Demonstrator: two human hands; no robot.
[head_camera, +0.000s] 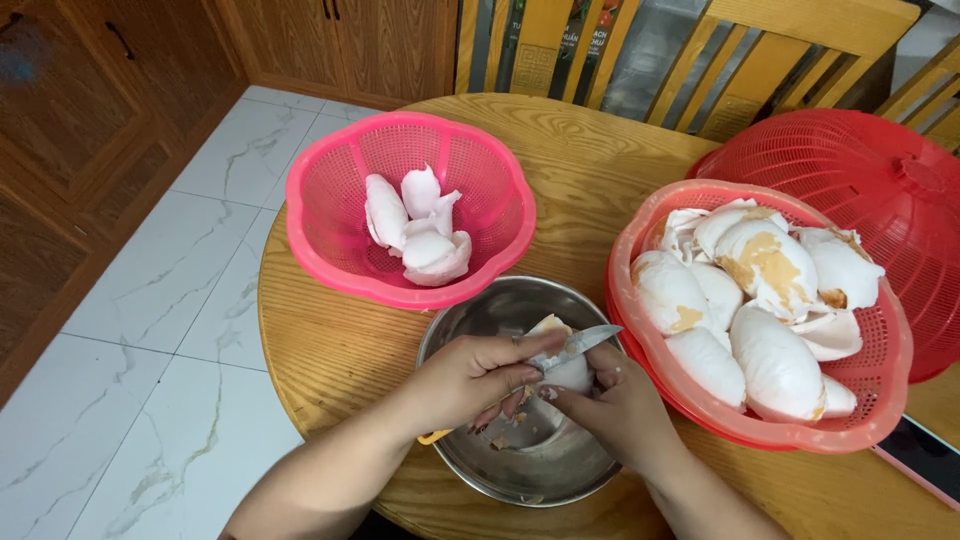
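My left hand grips a small knife; its yellow handle end pokes out below the palm and the blade points right. My right hand holds a white coconut piece with a tan edge against the blade. Both hands hover over a steel bowl with a few brown peel scraps in it. To the right, a pink basket is heaped with several large white pieces that carry brown skin patches. A pink flower-shaped basket behind the bowl holds several clean white pieces.
Everything sits on a round wooden table. A red mesh dome cover lies at the right behind the full basket. A phone rests at the table's right edge. Wooden chairs stand behind; white marble floor is on the left.
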